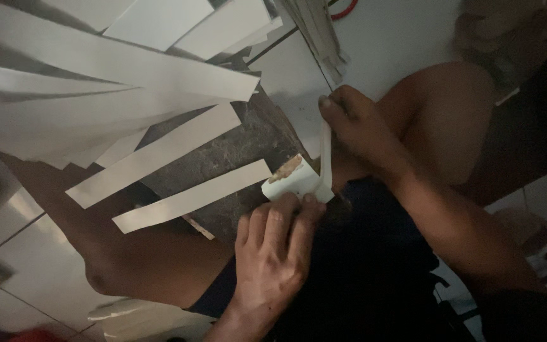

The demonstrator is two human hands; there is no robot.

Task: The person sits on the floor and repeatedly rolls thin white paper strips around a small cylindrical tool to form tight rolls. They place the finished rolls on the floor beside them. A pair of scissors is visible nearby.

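Head view: hands [299,209] on white strip [311,177]

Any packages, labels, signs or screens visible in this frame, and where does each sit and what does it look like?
No packages, signs or screens are in view, and no finished label.
Folded white paper strip: centre, pinched between left hand and right hand, brown patch on its upper face.
Long white paper strips: upper left, fanned over a dark slab.
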